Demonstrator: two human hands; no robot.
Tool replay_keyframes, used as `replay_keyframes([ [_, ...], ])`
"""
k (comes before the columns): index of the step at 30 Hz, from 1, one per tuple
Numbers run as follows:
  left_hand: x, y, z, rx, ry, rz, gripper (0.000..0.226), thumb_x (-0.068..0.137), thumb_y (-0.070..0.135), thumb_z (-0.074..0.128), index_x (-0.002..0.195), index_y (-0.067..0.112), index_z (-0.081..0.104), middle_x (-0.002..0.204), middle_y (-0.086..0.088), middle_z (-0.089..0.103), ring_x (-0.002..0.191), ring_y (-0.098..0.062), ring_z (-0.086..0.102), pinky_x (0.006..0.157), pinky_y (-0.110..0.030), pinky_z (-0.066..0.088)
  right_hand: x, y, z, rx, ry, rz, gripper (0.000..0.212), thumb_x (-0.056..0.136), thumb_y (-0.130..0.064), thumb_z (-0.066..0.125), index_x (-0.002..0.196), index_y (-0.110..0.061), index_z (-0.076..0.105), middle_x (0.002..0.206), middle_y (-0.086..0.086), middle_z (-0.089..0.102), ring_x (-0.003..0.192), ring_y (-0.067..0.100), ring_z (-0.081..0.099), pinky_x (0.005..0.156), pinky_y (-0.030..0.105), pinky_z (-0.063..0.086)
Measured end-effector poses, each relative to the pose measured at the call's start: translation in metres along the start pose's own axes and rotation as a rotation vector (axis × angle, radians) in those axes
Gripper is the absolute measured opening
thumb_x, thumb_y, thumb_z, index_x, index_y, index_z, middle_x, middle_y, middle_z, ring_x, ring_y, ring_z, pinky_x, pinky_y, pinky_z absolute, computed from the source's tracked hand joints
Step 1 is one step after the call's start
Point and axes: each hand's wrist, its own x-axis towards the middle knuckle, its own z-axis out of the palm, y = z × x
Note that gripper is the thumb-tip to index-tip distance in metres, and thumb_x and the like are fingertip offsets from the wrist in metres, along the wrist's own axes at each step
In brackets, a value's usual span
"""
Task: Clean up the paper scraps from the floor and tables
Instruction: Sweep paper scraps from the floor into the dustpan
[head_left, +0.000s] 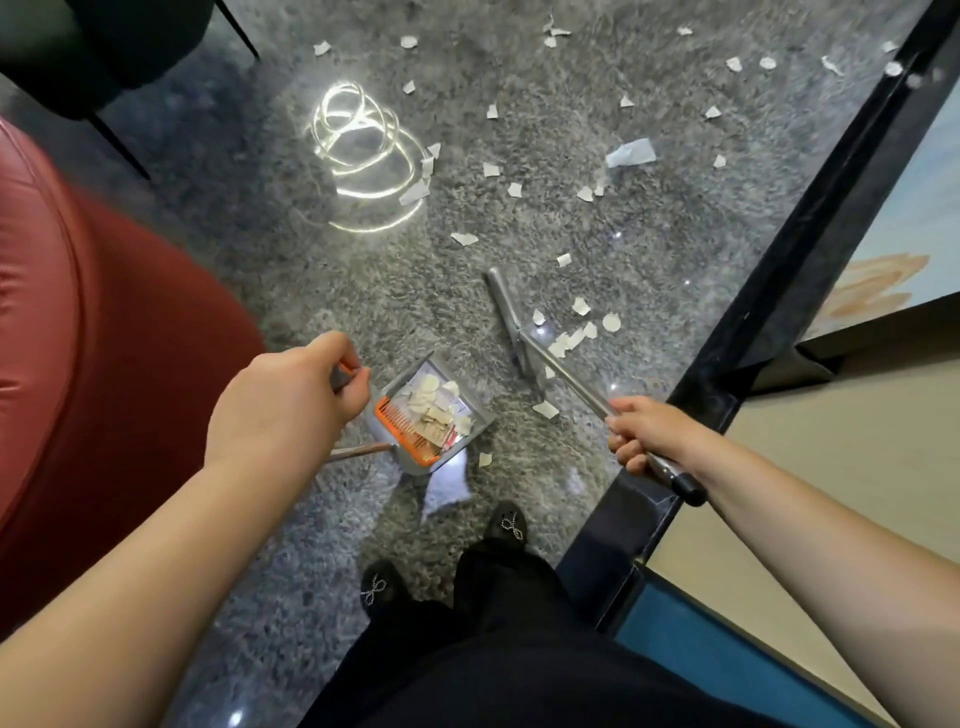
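Note:
My left hand (296, 397) grips the upright handle of a grey dustpan (431, 413) with an orange comb edge; the pan rests on the shiny grey speckled floor and holds several white paper scraps. My right hand (641, 434) grips the metal handle of a broom (511, 322) whose grey head lies on the floor beyond the pan. A small cluster of scraps (571, 332) sits just right of the broom head. Several more scraps (491, 169) are scattered across the floor farther away, with a larger pale blue piece (630, 152) among them.
A red upholstered seat (88, 364) fills the left side. A black-edged low table or ledge (769, 322) runs diagonally along the right. Dark chair legs (119, 140) stand at the top left. My feet in black shoes (506, 522) stand just behind the dustpan.

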Motion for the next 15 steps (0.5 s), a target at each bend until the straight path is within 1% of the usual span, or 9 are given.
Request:
replay_keyframes([
  [4,-0.006,-0.011,-0.006,0.01,0.0,0.029,0.017,0.079,0.035,0.073,0.078,0.023,0.061,0.064,-0.007,0.066,0.062,-0.038,0.061,0.051,-0.032,0.042,-0.029,0.042,0.028,-0.035,-0.011,-0.056,0.04,0.102,-0.004,0.035,0.139,-0.018,0.032,0.062,0.004,0.035,0.035,0.004,0.03,0.031,0.014,0.026],
  [7,-0.017,-0.028,-0.013,0.018,0.007,0.058,0.017,0.079,0.037,0.073,0.078,0.025,0.061,0.062,-0.007,0.064,0.06,-0.038,0.061,0.051,-0.03,0.039,-0.047,0.072,0.056,-0.062,0.023,-0.056,0.043,0.101,-0.004,0.038,0.141,-0.019,0.03,0.064,0.006,0.036,0.033,0.004,0.031,0.031,0.014,0.026],
  [11,-0.034,-0.051,-0.023,0.049,0.006,0.12,0.019,0.078,0.04,0.073,0.077,0.027,0.059,0.057,-0.006,0.061,0.056,-0.038,0.06,0.049,-0.031,0.041,-0.067,0.109,0.088,-0.005,0.028,-0.03,0.048,0.101,-0.003,0.038,0.146,-0.011,0.025,0.065,0.006,0.037,0.032,0.004,0.031,0.033,0.012,0.025],
  [15,-0.044,-0.066,-0.028,0.051,0.002,0.155,0.021,0.077,0.041,0.073,0.078,0.027,0.057,0.058,-0.006,0.062,0.057,-0.038,0.06,0.049,-0.03,0.04,-0.074,0.137,0.113,0.057,0.049,0.023,0.052,0.102,-0.002,0.037,0.149,-0.017,0.021,0.065,0.007,0.038,0.03,0.005,0.03,0.033,0.012,0.026],
])
